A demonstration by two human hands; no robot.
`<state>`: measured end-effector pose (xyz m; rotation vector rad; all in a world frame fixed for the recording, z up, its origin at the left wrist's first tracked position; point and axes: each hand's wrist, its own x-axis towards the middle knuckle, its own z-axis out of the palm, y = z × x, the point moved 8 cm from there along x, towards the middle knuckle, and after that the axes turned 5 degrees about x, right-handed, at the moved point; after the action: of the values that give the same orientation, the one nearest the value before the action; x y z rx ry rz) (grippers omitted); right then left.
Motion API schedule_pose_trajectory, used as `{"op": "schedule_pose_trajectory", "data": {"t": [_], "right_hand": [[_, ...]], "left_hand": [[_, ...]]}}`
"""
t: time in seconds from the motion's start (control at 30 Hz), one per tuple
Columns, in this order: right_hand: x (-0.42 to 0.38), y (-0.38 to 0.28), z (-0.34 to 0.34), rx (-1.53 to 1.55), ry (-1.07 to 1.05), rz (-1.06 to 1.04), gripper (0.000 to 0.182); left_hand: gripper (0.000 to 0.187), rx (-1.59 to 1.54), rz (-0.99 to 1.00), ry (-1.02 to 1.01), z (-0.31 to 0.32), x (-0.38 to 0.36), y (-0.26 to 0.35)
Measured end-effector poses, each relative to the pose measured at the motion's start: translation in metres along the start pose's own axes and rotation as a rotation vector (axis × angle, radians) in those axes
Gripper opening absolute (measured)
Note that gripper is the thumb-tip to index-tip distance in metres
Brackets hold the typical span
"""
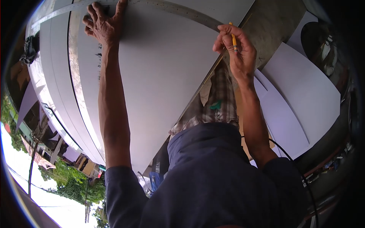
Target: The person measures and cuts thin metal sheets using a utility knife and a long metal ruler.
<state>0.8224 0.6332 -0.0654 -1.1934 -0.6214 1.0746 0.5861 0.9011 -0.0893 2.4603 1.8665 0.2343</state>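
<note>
A long metal ruler [182, 12] runs across a large grey-white board [163, 64], its shape bowed by the lens. My left hand [104, 24] lies on the board at the top left with its fingers spread, the fingertips reaching the ruler. Between the fingers and thumb of my right hand [240, 49] is a yellow pencil [234, 42], its eraser end towards me. That hand is at the right edge of the board, close to the ruler's right end. The pencil's tip is partly hidden by the fingers.
Pale cut sheets [304, 87] lie on the floor to the right. Several strips [57, 68] of board extend along the left. A black cable [289, 154] hangs beside my right arm. Trees [72, 178] and sky show at the lower left.
</note>
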Motion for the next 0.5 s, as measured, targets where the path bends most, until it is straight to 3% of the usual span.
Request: {"op": "schedule_pose_trajectory", "data": {"t": [0.03, 0.13, 0.27, 0.5], "right_hand": [[0.006, -0.007, 0.006, -0.053, 0.067, 0.070, 0.033], [0.026, -0.010, 0.019, -0.366, 0.034, -0.062, 0.031], [0.043, 0.009, 0.026, -0.130, 0.122, -0.012, 0.019], [0.058, 0.018, 0.051, -0.361, 0.060, -0.201, 0.010]], "left_hand": [[0.102, 0.035, -0.056, -0.033, -0.001, 0.000, 0.000], [0.094, 0.096, -0.103, -0.049, -0.004, -0.001, 0.001], [0.096, 0.083, -0.095, -0.049, -0.006, -0.002, 0.002], [0.096, 0.072, -0.067, -0.007, -0.004, -0.003, 0.000]]}}
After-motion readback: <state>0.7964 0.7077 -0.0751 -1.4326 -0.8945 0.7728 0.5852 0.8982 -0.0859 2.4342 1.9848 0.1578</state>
